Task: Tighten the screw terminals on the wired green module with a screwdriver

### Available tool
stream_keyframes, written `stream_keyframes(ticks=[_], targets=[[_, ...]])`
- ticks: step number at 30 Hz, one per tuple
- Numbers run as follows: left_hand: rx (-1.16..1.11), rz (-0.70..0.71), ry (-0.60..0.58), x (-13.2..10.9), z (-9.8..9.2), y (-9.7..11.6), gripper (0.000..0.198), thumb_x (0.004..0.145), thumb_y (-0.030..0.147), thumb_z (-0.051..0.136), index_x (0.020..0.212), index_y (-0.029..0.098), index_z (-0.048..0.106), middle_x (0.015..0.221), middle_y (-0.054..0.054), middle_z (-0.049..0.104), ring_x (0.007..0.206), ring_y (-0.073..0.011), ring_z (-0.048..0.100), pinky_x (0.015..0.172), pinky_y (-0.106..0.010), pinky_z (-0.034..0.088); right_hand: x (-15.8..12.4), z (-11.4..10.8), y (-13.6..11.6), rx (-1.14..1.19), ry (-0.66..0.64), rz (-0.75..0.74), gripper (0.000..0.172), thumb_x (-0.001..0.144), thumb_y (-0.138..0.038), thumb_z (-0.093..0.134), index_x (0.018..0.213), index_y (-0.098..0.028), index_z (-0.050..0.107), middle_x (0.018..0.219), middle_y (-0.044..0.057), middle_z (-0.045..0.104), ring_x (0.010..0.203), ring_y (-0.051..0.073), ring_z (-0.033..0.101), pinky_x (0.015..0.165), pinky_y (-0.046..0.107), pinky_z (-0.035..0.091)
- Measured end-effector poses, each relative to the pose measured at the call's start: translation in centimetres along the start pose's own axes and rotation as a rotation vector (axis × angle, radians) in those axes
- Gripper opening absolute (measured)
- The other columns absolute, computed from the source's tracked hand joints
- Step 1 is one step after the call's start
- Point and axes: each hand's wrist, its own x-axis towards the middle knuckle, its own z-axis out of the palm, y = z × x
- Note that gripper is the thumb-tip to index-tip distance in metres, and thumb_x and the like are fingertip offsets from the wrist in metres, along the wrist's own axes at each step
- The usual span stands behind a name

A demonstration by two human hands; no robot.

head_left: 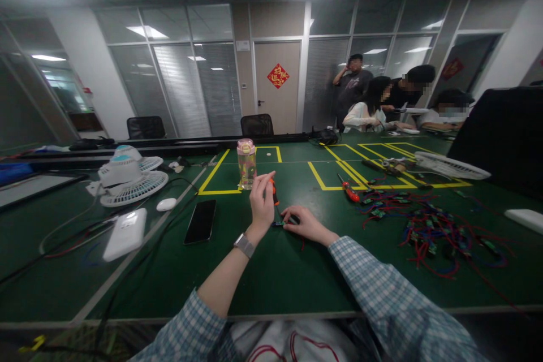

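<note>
My left hand (263, 203), with a watch on its wrist, is raised over the green table, its fingers around the orange and black handle of a screwdriver (275, 192). The screwdriver's shaft points down to a small green circuit board (278, 223) on the table. My right hand (303, 223) pinches the right end of this board between thumb and fingers. A short red wire shows below the board. Behind my left hand a clear bottle with a pink lid (246, 163) stands upright.
A pile of wired boards (432, 232) and a red screwdriver (350, 192) lie to the right. At left are a phone (201, 222), a white box (125, 233), a white fan (134, 188) and cables. Several people (373, 102) are at the table's far right.
</note>
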Motion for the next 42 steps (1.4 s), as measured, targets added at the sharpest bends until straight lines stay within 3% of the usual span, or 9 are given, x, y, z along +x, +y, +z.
stream_keyframes(ticks=[3, 8, 16, 25, 30, 34, 40, 42], targets=[[0.008, 0.007, 0.02, -0.03, 0.05, 0.24, 0.027, 0.097, 0.024, 0.044, 0.114, 0.019, 0.064, 0.1, -0.007, 0.064, 0.093, -0.0177, 0.06, 0.085, -0.032, 0.048, 0.0, 0.05, 0.11, -0.007, 0.001, 0.003, 0.008, 0.071, -0.016, 0.073, 0.076, -0.019, 0.067, 0.103, 0.006, 0.073, 0.1, 0.023, 0.065, 0.095, 0.04, 0.045], [0.082, 0.041, 0.069, 0.01, 0.16, 0.59, 0.014, 0.091, 0.026, 0.057, 0.095, 0.019, 0.068, 0.088, -0.003, 0.056, 0.079, -0.0149, 0.056, 0.075, -0.028, 0.048, 0.0, 0.08, 0.19, -0.02, 0.008, 0.002, 0.008, 0.071, -0.016, 0.074, 0.075, -0.019, 0.068, 0.102, 0.006, 0.073, 0.098, 0.023, 0.066, 0.094, 0.04, 0.045], [-0.008, 0.005, -0.002, 0.03, 0.14, 0.03, 0.028, 0.098, 0.022, 0.04, 0.111, 0.019, 0.065, 0.103, -0.006, 0.064, 0.099, -0.0177, 0.06, 0.09, -0.031, 0.046, 0.07, 0.13, 0.33, -0.02, 0.002, -0.006, 0.009, 0.071, -0.015, 0.074, 0.075, -0.019, 0.067, 0.102, 0.006, 0.073, 0.099, 0.022, 0.066, 0.095, 0.04, 0.044], [0.042, 0.018, 0.026, 0.1, 0.09, 0.52, 0.016, 0.093, 0.028, 0.054, 0.095, 0.02, 0.068, 0.089, -0.004, 0.057, 0.084, -0.0162, 0.057, 0.078, -0.028, 0.048, 0.0, 0.03, 0.32, -0.014, -0.003, -0.002, 0.007, 0.072, -0.017, 0.073, 0.075, -0.019, 0.068, 0.103, 0.006, 0.073, 0.098, 0.022, 0.065, 0.093, 0.039, 0.045], [-0.004, -0.001, -0.023, 0.2, 0.14, 0.23, 0.029, 0.098, 0.023, 0.04, 0.111, 0.021, 0.065, 0.102, -0.007, 0.062, 0.097, -0.0179, 0.06, 0.088, -0.032, 0.048, -0.02, -0.02, 0.29, -0.01, -0.002, -0.01, 0.007, 0.072, -0.018, 0.073, 0.075, -0.02, 0.067, 0.103, 0.005, 0.073, 0.098, 0.022, 0.065, 0.094, 0.039, 0.044], [-0.07, -0.029, -0.031, 0.15, 0.33, -0.01, 0.028, 0.097, 0.024, 0.044, 0.117, 0.02, 0.062, 0.104, -0.007, 0.065, 0.091, -0.0169, 0.063, 0.085, -0.032, 0.05, -0.02, -0.03, 0.36, -0.011, -0.01, -0.009, 0.007, 0.072, -0.018, 0.073, 0.076, -0.02, 0.067, 0.103, 0.006, 0.072, 0.099, 0.022, 0.065, 0.095, 0.039, 0.044], [0.038, 0.014, 0.03, 0.11, 0.27, 0.26, 0.014, 0.09, 0.028, 0.059, 0.099, 0.019, 0.067, 0.09, -0.004, 0.06, 0.084, -0.0162, 0.059, 0.078, -0.029, 0.048, -0.02, -0.01, 0.42, -0.01, -0.017, -0.007, 0.006, 0.073, -0.018, 0.072, 0.077, -0.019, 0.067, 0.103, 0.006, 0.072, 0.098, 0.022, 0.065, 0.094, 0.04, 0.044], [0.044, 0.007, 0.021, 0.11, 0.21, 0.3, 0.015, 0.092, 0.029, 0.057, 0.098, 0.02, 0.067, 0.091, -0.004, 0.059, 0.086, -0.0164, 0.058, 0.08, -0.029, 0.048, -0.01, -0.02, 0.42, -0.012, -0.017, -0.013, 0.006, 0.073, -0.019, 0.072, 0.076, -0.019, 0.067, 0.102, 0.006, 0.072, 0.098, 0.022, 0.065, 0.094, 0.039, 0.044]])
